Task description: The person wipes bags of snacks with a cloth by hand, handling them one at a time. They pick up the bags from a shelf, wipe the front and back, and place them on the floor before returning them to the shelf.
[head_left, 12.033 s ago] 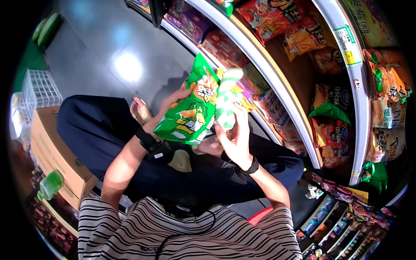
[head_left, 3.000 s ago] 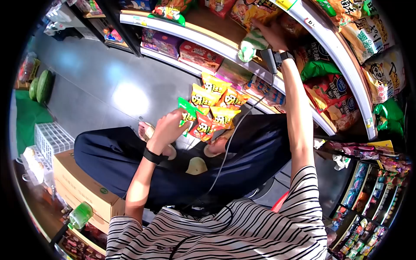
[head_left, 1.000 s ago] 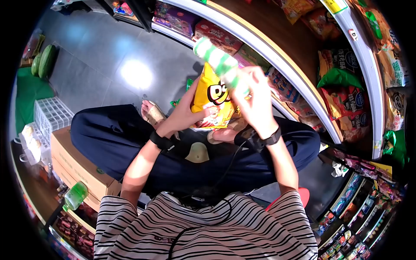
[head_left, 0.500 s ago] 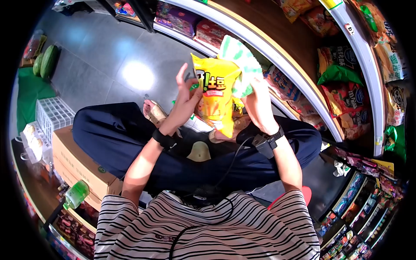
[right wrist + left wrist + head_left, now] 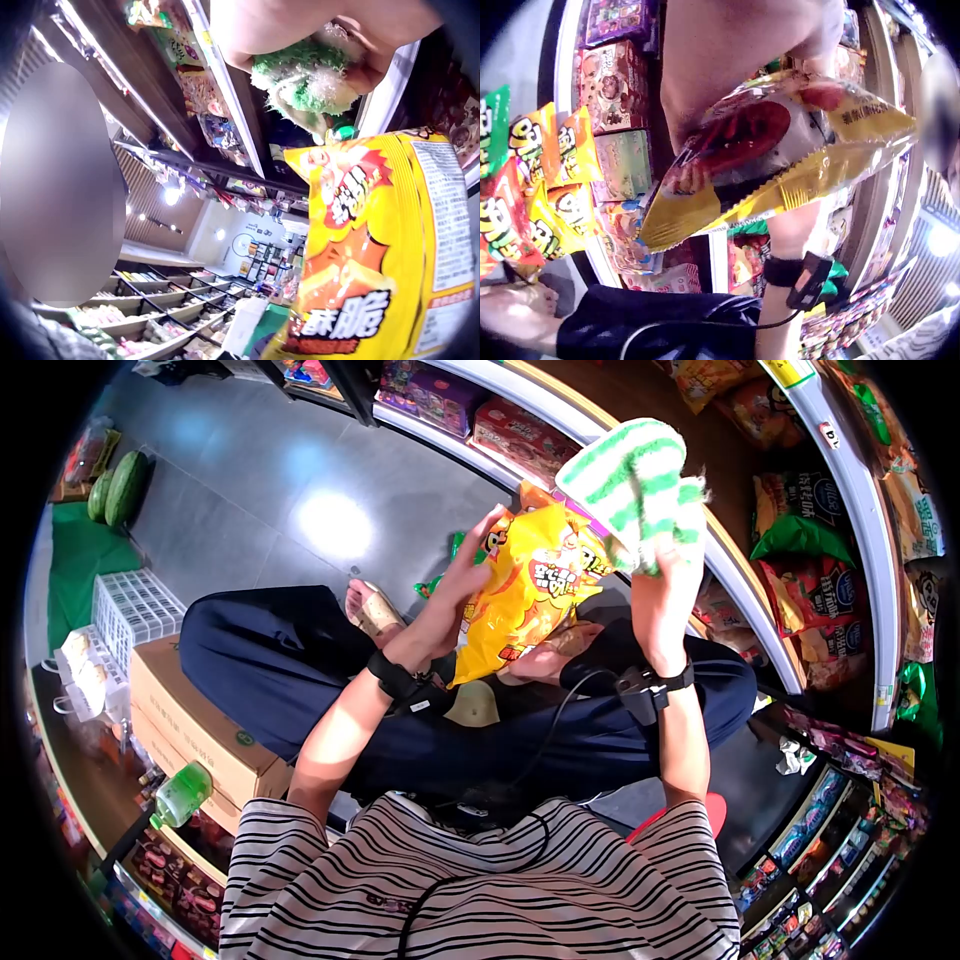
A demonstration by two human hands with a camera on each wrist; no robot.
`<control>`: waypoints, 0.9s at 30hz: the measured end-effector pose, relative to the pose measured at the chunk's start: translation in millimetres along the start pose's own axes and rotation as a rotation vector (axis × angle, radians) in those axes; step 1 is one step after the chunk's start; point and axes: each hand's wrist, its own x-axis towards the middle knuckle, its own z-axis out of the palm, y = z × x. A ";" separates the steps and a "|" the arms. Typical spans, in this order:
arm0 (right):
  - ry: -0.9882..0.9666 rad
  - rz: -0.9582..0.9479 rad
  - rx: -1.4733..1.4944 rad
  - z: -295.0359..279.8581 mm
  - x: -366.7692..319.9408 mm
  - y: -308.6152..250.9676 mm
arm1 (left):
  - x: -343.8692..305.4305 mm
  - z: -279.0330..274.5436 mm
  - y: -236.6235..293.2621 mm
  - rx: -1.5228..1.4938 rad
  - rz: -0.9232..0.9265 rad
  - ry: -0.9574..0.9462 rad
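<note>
My left hand point(image 5: 445, 600) grips a yellow chip bag point(image 5: 530, 585) by its left side, above my crossed legs. The bag is tilted; in the left wrist view its crimped yellow edge point(image 5: 802, 187) faces the camera. Up and to the right of it, my right hand point(image 5: 663, 600) holds a green-and-white striped cloth point(image 5: 635, 475), bunched in the fingers and apart from the bag. In the right wrist view the fuzzy cloth point(image 5: 307, 79) hangs just above the bag's printed front point(image 5: 352, 247).
Several chip bags point(image 5: 544, 187) stand on the floor beyond the held one, mostly hidden in the head view. Shelving with a white edge point(image 5: 850, 550) curves along the right, bearing more bags point(image 5: 800, 585). Cardboard boxes point(image 5: 190, 710) and a white basket point(image 5: 135, 610) stand left.
Twelve seconds ago I held a green bag; later my right hand reached into the shelf with the cloth. Since then the yellow bag has turned over and the cloth has lifted off it, up and right.
</note>
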 end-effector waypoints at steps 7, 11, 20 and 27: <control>-0.314 -0.172 -0.557 31.4 -20.2 5.8 | -17.6 -17.4 -15.7 -0.276 -0.359 0.035; -0.444 -0.278 -0.722 37.3 -23.6 16.0 | -20.4 -3.9 -19.4 -0.104 -0.336 -0.039; 0.007 -0.105 -0.356 10.0 5.0 -9.0 | -19.0 -7.3 8.8 -0.488 -0.334 0.110; -0.657 -0.050 -0.476 50.5 -59.0 42.3 | -5.8 -27.2 21.8 -0.129 0.037 0.246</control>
